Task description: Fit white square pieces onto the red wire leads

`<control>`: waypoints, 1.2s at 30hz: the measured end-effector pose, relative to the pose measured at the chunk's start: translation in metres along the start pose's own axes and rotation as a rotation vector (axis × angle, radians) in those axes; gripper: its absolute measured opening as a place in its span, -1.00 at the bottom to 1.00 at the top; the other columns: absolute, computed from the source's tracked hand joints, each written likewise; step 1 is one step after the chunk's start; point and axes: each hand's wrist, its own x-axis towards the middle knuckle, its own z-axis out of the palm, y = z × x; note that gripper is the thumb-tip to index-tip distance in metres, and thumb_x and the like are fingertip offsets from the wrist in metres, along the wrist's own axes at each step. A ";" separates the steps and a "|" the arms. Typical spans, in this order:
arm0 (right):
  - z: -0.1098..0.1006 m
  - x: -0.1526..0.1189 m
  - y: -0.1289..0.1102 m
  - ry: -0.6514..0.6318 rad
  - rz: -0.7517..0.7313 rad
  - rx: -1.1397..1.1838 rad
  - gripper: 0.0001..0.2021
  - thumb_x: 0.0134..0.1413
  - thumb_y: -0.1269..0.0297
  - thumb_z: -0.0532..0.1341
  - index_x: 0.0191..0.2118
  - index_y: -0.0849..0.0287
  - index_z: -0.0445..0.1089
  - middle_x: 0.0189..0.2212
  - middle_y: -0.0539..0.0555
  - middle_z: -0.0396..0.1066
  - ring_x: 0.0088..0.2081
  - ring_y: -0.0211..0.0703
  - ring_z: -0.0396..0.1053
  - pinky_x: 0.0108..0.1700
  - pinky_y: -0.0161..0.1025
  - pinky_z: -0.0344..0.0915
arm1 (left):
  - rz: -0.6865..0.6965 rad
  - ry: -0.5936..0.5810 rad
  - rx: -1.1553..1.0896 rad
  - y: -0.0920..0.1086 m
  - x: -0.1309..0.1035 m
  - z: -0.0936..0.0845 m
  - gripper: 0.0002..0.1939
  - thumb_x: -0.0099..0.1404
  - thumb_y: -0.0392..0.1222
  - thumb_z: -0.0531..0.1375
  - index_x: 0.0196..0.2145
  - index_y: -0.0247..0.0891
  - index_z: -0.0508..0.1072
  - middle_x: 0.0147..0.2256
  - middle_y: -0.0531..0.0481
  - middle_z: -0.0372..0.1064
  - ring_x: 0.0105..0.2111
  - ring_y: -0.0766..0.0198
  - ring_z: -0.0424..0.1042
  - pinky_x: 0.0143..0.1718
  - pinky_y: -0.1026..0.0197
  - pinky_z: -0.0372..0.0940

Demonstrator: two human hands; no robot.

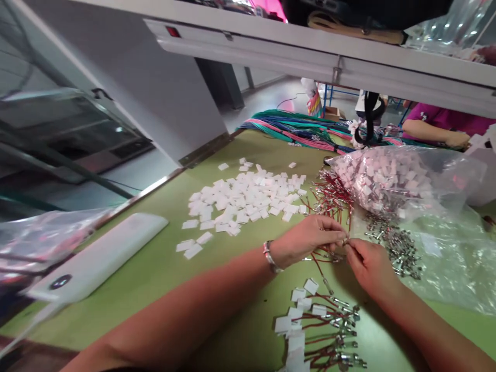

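My left hand (306,238) and my right hand (370,264) meet fingertip to fingertip above the table. Both are closed in a pinch on a small metal part (344,241), mostly hidden by the fingers. Just behind my hands is a heap of short red wires (331,191) with metal ends. Loose metal fittings (401,250) lie in a pile to the right of my right hand. Nearer to me, finished-looking red leads (320,325) lie in a column, white tags (296,343) at their left ends and metal fittings at their right.
Many white rectangular pieces (248,199) are spread over the green table (228,289). A clear bag (391,175) of white pieces stands at right. Cable bundles (287,126) lie at the back, near another person's arm (430,133). A long white device (104,258) lies left; a shelf (271,49) hangs overhead.
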 end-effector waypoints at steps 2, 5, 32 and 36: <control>0.001 -0.001 -0.007 -0.064 0.096 0.109 -0.70 0.23 0.30 0.00 -0.49 0.14 0.34 -0.62 -0.01 0.40 -0.56 -0.26 0.32 -0.44 -0.32 0.20 | 0.049 -0.019 -0.001 -0.002 0.001 -0.001 -0.81 0.13 -0.14 0.30 -0.34 -0.32 0.51 -0.48 0.04 0.40 -0.51 0.44 0.29 -0.42 0.30 0.22; -0.004 0.001 -0.014 -0.126 0.100 0.226 -0.69 0.25 0.27 0.00 -0.49 0.14 0.33 -0.63 -0.05 0.38 -0.56 -0.29 0.30 -0.43 -0.34 0.21 | 0.154 0.013 0.068 -0.006 0.003 -0.003 -0.76 0.20 -0.07 0.24 -0.32 -0.32 0.50 -0.48 0.04 0.38 -0.51 0.44 0.24 -0.42 0.29 0.22; -0.017 0.023 0.068 -0.101 0.090 -0.525 -0.74 0.16 0.40 0.05 -0.13 0.18 0.45 -0.23 0.18 0.44 -0.34 -0.08 0.39 -0.26 -0.18 0.25 | 0.171 0.212 0.878 0.007 0.014 -0.035 -0.59 0.33 -0.01 0.01 -0.61 -0.25 0.11 -0.63 0.14 -0.05 -0.58 0.40 0.02 -0.51 0.29 0.01; -0.020 0.023 0.068 -0.017 0.130 -0.478 -0.72 0.15 0.39 0.03 -0.12 0.20 0.43 -0.25 0.21 0.43 -0.32 -0.05 0.39 -0.24 -0.14 0.27 | 0.208 0.221 0.924 0.001 0.015 -0.035 -0.64 0.35 -0.05 -0.01 -0.54 -0.27 0.30 -0.58 0.10 0.18 -0.52 0.37 0.16 -0.43 0.30 0.12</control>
